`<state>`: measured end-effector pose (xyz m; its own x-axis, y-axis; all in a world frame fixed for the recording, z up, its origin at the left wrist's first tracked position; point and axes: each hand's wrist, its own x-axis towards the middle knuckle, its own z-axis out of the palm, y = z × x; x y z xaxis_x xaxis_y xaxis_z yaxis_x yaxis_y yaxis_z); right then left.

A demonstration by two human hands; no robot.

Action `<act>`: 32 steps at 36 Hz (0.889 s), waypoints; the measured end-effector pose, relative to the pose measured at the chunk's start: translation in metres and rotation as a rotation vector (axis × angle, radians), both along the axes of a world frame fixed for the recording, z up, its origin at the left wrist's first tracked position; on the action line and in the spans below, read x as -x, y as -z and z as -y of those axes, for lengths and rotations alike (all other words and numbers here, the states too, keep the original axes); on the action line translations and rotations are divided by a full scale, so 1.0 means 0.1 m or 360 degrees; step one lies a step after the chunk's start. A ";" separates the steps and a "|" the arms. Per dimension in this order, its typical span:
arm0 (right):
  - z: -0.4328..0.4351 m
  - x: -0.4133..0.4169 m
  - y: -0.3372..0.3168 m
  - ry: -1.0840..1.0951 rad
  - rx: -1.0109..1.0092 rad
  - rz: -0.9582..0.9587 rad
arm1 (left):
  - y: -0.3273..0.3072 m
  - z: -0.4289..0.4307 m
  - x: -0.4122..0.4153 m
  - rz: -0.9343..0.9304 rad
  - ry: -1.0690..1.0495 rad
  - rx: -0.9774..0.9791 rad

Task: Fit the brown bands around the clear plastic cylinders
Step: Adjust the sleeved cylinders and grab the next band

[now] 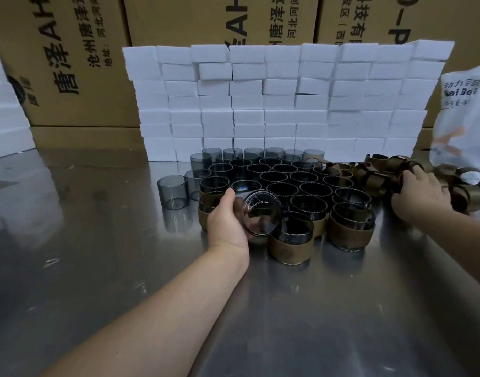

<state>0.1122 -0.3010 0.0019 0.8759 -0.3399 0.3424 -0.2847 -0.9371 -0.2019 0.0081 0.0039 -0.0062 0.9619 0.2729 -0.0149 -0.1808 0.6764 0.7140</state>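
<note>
My left hand (228, 221) grips one clear smoky cylinder (261, 213), tilted on its side with its round base facing me. Behind it several bare cylinders (277, 175) stand packed together on the steel table. A few cylinders at the front wear brown bands (291, 248), among them one at the right front (352, 235). Over on the right my right hand (421, 194) reaches into a heap of loose brown bands (375, 172) with its fingers curled round one of them; the fingertips are hidden in the pile.
A wall of white foam blocks (282, 104) stands behind the cylinders, with cardboard cartons (78, 63) behind that. One cylinder (173, 194) stands apart at the left. A white plastic bag (464, 118) lies at the right edge. The steel table (97, 268) stretches toward me.
</note>
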 end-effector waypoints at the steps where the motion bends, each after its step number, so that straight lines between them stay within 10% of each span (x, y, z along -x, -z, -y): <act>1: -0.02 0.00 0.00 0.0010 -0.0001 0.0060 | 0.00 0.00 0.01 -0.0005 -0.0007 -0.0006; 23: -0.15 0.17 -0.25 -0.0183 -0.0169 0.0468 | -0.02 0.01 0.09 -0.0071 -0.0014 -0.0167; 32: -0.71 0.62 -0.59 -0.0508 -0.1038 0.1106 | -0.04 0.02 0.10 -0.0077 -0.0040 -0.0192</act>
<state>0.0501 -0.2296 0.0604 0.6354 -0.4273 0.6432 0.3368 -0.5962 -0.7287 -0.0022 0.0024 -0.0022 0.9538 0.2993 -0.0266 -0.1599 0.5807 0.7983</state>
